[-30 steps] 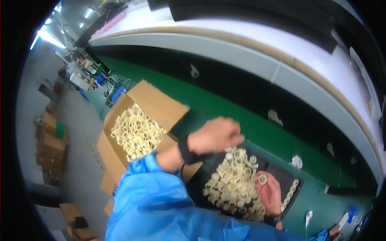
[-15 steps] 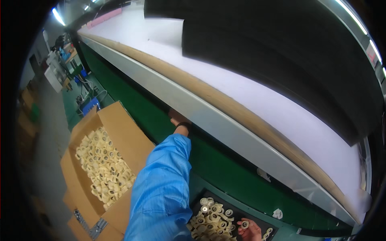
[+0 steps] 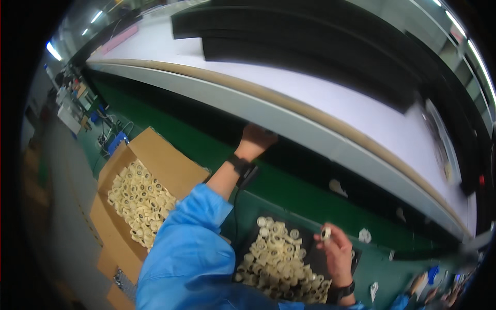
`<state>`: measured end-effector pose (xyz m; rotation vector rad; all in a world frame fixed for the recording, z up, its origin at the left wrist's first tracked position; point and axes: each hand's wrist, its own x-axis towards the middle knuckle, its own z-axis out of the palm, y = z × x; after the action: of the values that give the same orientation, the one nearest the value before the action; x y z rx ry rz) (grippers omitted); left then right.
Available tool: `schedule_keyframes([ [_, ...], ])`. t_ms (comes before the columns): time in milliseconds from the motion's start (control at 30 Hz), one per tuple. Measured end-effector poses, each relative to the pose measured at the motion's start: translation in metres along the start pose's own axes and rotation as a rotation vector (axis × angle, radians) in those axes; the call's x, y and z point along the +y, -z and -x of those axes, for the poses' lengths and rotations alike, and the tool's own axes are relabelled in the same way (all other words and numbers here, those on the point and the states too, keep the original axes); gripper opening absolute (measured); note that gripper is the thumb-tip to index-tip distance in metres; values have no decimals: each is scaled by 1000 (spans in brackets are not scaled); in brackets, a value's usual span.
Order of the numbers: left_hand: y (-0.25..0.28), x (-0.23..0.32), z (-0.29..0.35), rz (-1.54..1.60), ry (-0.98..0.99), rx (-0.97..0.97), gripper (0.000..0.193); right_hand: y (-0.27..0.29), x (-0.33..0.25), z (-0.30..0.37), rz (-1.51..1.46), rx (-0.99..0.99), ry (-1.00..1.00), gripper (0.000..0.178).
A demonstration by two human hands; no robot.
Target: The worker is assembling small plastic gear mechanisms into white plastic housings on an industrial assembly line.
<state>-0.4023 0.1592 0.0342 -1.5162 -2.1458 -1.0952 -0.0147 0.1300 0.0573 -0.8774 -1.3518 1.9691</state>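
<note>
My right hand (image 3: 338, 254) is raised over the dark tray and pinches a small cream part (image 3: 325, 233) with a round dark centre between thumb and fingers. Below and left of it, a heap of similar cream parts (image 3: 276, 253) lies on the tray. My left arm, in a blue sleeve, stretches forward; my left hand (image 3: 254, 140) is at the lower edge of the grey rail (image 3: 310, 129). Its fingertips are mostly hidden in shadow there, so I cannot make out what they hold, if anything. Each wrist wears a black band.
An open cardboard box (image 3: 168, 155) full of similar cream parts stands at left. Above the rail lies a white surface (image 3: 330, 85) with black sheets (image 3: 310, 46). Small pale pieces, including one white piece (image 3: 365, 236), lie on the green bench (image 3: 305, 206). Another person's hand (image 3: 419, 281) shows at lower right.
My right hand has lifted off the tray with the cream part. My left hand is farther right along the rail, with more of it showing. The view has shifted and turned.
</note>
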Motion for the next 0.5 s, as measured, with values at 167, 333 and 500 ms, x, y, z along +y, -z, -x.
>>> schedule_keyframes([
  [167, 84, 135, 91, 829, 234, -396, 49, -9, -44, 23, 126, -96, 201, 43],
  [333, 131, 208, 141, 1167, 389, -700, 51, -22, -67, 47, 365, -257, 483, 36],
  [500, 151, 228, 175, 1336, 387, -662, 55, -22, -54, 63, 261, -360, 411, 37],
])
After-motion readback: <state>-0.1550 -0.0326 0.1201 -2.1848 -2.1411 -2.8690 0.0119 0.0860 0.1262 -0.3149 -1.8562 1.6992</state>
